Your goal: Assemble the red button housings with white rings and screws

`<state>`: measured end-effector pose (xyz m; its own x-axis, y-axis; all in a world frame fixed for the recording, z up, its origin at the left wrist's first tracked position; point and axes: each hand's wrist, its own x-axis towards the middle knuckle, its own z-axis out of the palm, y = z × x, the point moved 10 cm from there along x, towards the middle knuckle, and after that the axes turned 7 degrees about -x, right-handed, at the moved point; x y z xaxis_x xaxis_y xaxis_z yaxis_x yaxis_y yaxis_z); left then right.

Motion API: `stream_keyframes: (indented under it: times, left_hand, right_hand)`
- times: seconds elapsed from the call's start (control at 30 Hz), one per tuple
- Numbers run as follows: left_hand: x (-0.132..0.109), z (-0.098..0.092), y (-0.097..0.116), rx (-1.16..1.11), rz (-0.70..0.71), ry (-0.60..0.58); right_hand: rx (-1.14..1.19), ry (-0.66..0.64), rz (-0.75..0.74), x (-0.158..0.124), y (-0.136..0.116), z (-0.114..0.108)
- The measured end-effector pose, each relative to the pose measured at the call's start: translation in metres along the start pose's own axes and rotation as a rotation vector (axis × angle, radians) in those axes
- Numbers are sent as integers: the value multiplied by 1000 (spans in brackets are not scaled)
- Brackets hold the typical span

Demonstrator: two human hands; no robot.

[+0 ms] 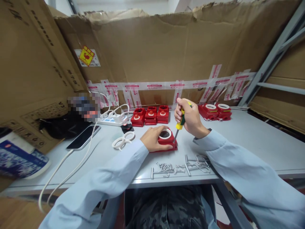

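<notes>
A red housing [164,147] with a white ring [165,134] on top lies on the table, with my left hand [154,140] wrapped over its left side. In my right hand [189,117] is a yellow and green screwdriver [179,125], tilted, its tip at the right front corner of the housing. Whether a screw sits under the tip is too small to tell. In front lie loose screws [165,167] and metal T-shaped pieces [188,165] with small chains. Several loose white rings [120,142] rest left of my left hand, beside a small black part [127,128].
Three red housings [151,116] stand at the back, and two with white rings [211,111] at the back right. A power strip [114,120], phone [84,137], white cable [78,163] and blue-white tub [21,156] occupy the left. Cardboard [152,47] walls the back.
</notes>
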<state>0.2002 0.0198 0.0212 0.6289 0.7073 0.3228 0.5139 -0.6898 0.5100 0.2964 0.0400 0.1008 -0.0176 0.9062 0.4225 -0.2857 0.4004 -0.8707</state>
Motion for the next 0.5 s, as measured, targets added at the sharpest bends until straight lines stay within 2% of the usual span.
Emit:
stream_keyframes:
  times: [0.23, 0.5]
  left_hand:
    - [0, 0, 0, 3, 10, -3]
    - [-1, 0, -1, 1, 7, -2]
  right_hand:
    - [-23, -15, -23, 2, -3, 3]
    - [-58, 203, -265, 14, -7, -24]
